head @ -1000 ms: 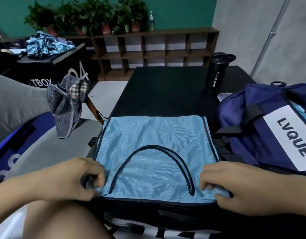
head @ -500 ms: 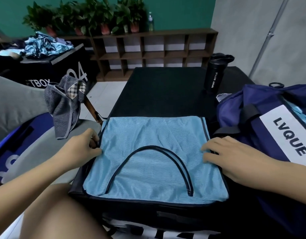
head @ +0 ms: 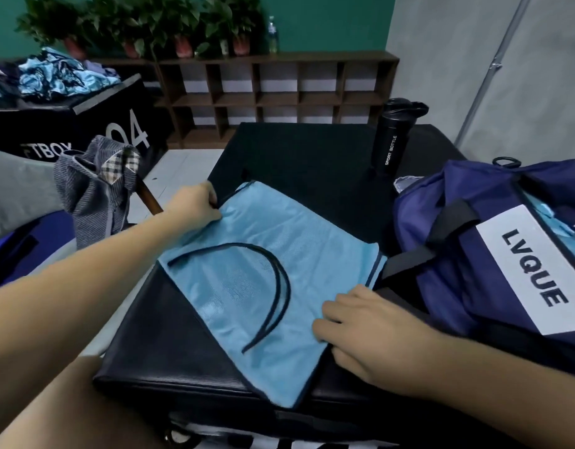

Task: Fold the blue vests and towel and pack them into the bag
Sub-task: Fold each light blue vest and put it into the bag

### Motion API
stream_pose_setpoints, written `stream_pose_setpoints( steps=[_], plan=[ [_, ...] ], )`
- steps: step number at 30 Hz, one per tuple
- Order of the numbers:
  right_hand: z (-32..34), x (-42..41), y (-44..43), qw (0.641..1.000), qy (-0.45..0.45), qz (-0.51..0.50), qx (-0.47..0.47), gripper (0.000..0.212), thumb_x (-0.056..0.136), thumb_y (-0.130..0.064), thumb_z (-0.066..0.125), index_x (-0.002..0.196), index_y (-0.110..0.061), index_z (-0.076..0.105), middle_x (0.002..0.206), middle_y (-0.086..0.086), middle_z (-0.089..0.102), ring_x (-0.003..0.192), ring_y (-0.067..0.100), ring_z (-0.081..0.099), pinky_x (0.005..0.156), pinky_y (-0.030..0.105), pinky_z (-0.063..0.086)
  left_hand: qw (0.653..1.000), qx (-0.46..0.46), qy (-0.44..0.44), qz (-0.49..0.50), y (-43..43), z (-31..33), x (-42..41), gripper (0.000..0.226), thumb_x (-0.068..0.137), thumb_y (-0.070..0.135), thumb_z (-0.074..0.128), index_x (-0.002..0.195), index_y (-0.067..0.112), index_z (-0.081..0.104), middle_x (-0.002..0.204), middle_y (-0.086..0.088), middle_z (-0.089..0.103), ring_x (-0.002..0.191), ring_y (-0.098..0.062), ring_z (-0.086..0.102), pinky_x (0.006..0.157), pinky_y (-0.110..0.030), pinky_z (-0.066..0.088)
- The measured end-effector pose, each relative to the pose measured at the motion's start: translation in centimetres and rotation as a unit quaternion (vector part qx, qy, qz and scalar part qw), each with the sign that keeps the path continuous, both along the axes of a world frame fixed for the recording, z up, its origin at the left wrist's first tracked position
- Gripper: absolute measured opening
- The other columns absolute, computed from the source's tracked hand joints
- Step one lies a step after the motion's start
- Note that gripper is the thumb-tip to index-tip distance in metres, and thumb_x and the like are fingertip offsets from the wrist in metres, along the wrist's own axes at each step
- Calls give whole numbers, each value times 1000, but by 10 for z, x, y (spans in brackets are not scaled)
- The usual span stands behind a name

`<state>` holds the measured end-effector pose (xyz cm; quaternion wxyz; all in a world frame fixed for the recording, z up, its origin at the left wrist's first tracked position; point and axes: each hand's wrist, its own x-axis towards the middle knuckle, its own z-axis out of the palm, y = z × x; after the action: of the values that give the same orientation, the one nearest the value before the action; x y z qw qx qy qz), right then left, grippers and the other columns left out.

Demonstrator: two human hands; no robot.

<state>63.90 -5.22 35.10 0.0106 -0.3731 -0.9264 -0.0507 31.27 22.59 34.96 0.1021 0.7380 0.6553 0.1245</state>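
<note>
Square a moment ago, the blue vest lies askew on the tabletop beside the bag, seemingly turned for folding; left hand pinches its far corner, right hand rests on its edge, grip unclear.

A light blue vest lies askew on the black table. The left hand pinches its far corner; the right hand lies on its near right edge, its grip unclear. A navy bag stands at right, a black bottle farther back.
</note>
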Motion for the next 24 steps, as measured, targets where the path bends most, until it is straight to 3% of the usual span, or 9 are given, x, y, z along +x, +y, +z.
stream_pose_setpoints(
  steps=[7, 11, 14, 18, 20, 24],
  plan=[
    [-19, -71, -9, 994, 107, -23, 10, 31, 75, -30, 81, 89, -22, 54, 82, -4, 54, 73, 18, 55, 68, 32, 50, 997, 13, 41, -58, 45, 5, 89, 17, 81, 22, 69, 87, 26, 54, 89, -4, 64, 86, -32, 63, 69, -39, 54],
    [-20, -93, -4, 992, 118, -46, -11, 36, 69, -32, 86, 85, -22, 55, 78, -4, 55, 67, 18, 55, 65, 31, 51, 994, 23, 52, -92, 51, 6, 137, 14, 86, 19, 66, 97, 21, 57, 93, -4, 64, 85, -30, 62, 76, -43, 55],
    [-18, -91, -3, 987, 145, -53, -35, 23, 88, -41, 69, 92, -22, 56, 85, -4, 55, 75, 19, 56, 73, 34, 54, 992, 32, 67, -106, 55, 2, 151, 19, 87, 17, 65, 104, 20, 58, 98, -3, 65, 90, -29, 62, 81, -44, 53],
    [-5, -71, -5, 971, 197, -79, -108, 40, 107, -53, 33, 115, -24, 60, 106, -6, 57, 102, 19, 53, 97, 36, 43, 990, 72, 53, -111, 48, -4, 138, 26, 88, 24, 68, 111, 24, 56, 110, 0, 55, 99, -28, 56, 90, -44, 45],
    [2, -57, -3, 972, 198, -90, -93, 35, 110, -45, 29, 113, -27, 59, 105, -9, 54, 100, 16, 49, 98, 37, 41, 988, 85, 31, -126, 29, -4, 128, 26, 88, 27, 68, 112, 26, 56, 111, 2, 54, 102, -27, 55, 92, -45, 44],
    [9, -22, 3, 978, 141, -146, -55, 25, 103, -40, 40, 110, -28, 60, 102, -9, 53, 98, 19, 49, 94, 42, 43, 976, 85, -44, -194, -40, -3, 104, 22, 87, 24, 71, 106, 29, 60, 104, 7, 59, 98, -21, 59, 91, -47, 52]
  ],
)
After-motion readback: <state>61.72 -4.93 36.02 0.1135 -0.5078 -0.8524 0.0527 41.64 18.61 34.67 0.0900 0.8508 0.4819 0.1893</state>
